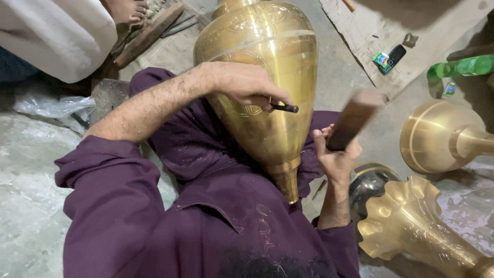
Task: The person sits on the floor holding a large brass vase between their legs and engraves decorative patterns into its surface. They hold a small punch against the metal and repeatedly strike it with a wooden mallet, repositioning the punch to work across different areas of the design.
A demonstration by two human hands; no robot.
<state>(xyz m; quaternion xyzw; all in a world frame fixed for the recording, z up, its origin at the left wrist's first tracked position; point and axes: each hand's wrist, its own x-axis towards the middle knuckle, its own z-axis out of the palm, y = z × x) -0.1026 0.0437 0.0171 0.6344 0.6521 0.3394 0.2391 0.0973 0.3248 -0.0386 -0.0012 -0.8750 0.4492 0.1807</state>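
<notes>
Off to the far left of the big brass vessel (262,77) lies a crumpled clear plastic sheet (49,105) on the grey floor (25,206), and above it the pale-clothed knee of another person (56,31) whose bare foot (128,10) rests by a long wooden stick (149,33). The seated person in the purple garment has the vessel lying across the lap, its wide engraved shoulder pointing away and its narrow neck pointing back toward the body; I cannot see inside it from here. The left hand (247,85) lies on the vessel's flank, fingers curled tight round a short dark chisel (284,108) whose tip touches the brass. Just right of the vessel, the right hand (337,154) is closed firmly on the handle of a wooden mallet (355,118), raised and blurred, its head near the chisel but apart from it. Further right of the vessel, a dark rounded metal piece (368,185) sits beside a fluted brass piece (411,221), with a brass bell-shaped part (437,136) above them. Up beyond the vessel's right side, a mobile phone (393,56) and a small coloured packet (381,59) lie on a worn board (370,25), with a green plastic bottle (463,67) on its side nearby, its contents impossible to tell.
</notes>
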